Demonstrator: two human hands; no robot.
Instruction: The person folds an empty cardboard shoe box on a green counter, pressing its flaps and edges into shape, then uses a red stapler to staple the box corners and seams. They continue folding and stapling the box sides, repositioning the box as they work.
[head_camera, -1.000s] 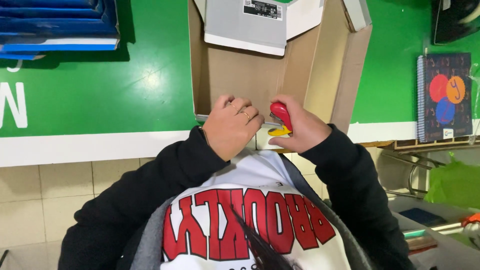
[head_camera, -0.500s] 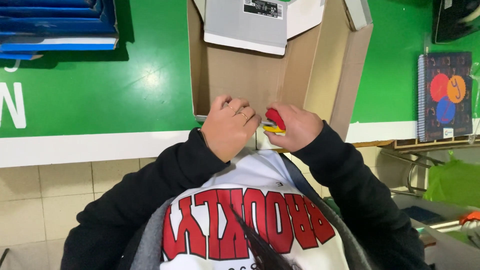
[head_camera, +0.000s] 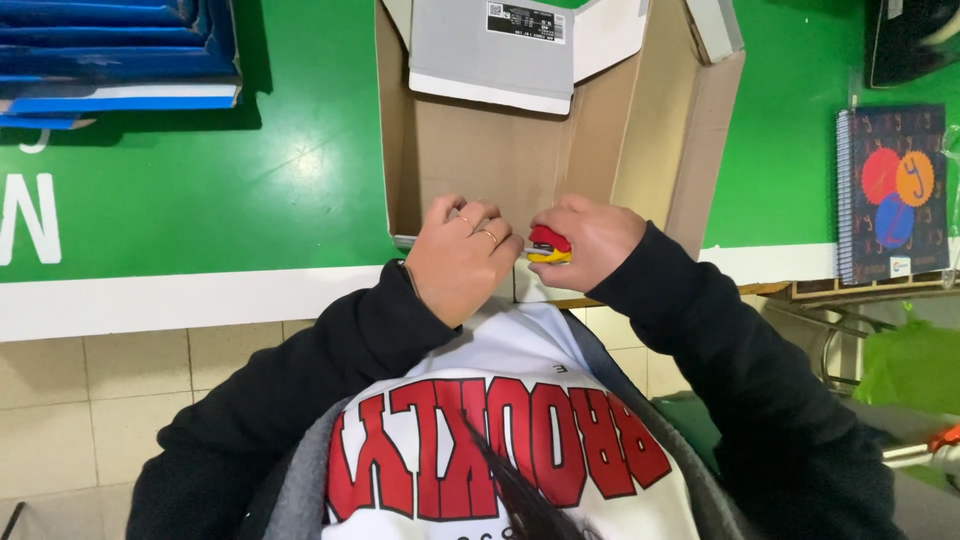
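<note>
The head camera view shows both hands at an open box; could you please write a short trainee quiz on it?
1. True or false: the right hand holds a red and yellow hand tool.
2. Which hand wears rings? A left B right
3. What do the hands work at?

Key: 1 true. 2 A, the left hand. 3 The near edge of the open brown cardboard box on the green table.
</note>
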